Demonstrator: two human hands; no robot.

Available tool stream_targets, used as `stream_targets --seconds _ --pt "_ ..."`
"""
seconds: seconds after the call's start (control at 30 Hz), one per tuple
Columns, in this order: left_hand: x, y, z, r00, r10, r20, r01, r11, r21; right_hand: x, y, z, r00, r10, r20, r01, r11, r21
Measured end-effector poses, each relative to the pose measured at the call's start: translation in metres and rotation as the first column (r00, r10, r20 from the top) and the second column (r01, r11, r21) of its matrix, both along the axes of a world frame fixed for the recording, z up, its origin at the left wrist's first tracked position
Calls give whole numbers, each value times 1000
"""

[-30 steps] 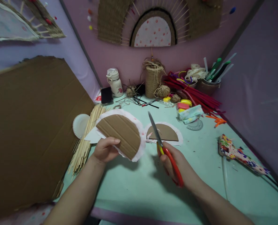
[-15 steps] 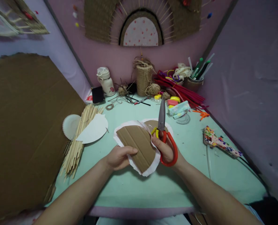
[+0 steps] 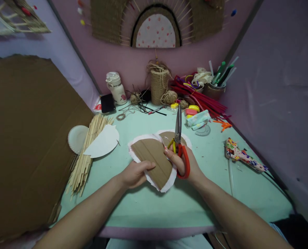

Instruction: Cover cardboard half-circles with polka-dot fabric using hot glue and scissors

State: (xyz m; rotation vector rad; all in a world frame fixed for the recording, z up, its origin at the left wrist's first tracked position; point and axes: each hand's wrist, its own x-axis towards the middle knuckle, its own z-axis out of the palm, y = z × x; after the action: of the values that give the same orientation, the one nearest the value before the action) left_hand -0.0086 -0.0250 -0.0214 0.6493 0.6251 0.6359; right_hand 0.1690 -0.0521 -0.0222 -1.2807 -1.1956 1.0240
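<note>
My left hand [image 3: 136, 174] grips a brown cardboard piece [image 3: 155, 152], its thumb lying across the face. White fabric or paper [image 3: 170, 181] sticks out around the cardboard's curved edges. Red-handled scissors [image 3: 178, 126] are held in my right hand [image 3: 191, 164], blades pointing up and away from me. The thumb of that hand also presses the white border at the piece's right edge. Behind it on the table lies a second cardboard piece [image 3: 168, 135] with a white border, partly covered. The fingers beneath the held piece are hidden.
Thin wooden sticks [image 3: 87, 155] lie at the left, with a white leaf-shaped cutout [image 3: 104, 142] on them and a white paper plate [image 3: 77, 140] beside. A patterned glue gun [image 3: 243, 157] rests at the right. Twine [image 3: 159, 86] and a bottle [image 3: 117, 90] stand at the back.
My right thumb has moved onto the white edge, and the scissors have turned in the hand, showing narrower handles. The cardboard piece has shifted slightly right.
</note>
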Motion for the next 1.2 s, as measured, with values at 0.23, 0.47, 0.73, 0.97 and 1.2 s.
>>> stream_targets --seconds 0.23,0.47,0.73,0.97,1.2 --pt "-11 10 6 998 -48 46 49 999 -20 1 -2 5 997 -6 -71 1 998 -61" --pt "-32 33 33 974 190 120 -203 974 105 5 -9 4 961 271 47 -270 963 -24" --pt "-29 26 28 968 221 -118 -210 972 103 1 -9 8 962 31 273 10 989 -146" --pt "-25 14 22 997 -14 -70 17 999 40 1 -1 9 994 -95 -53 94 995 -16" --pt "-42 30 24 1000 13 13 -13 1000 23 5 -6 10 997 54 48 -50 995 -87"
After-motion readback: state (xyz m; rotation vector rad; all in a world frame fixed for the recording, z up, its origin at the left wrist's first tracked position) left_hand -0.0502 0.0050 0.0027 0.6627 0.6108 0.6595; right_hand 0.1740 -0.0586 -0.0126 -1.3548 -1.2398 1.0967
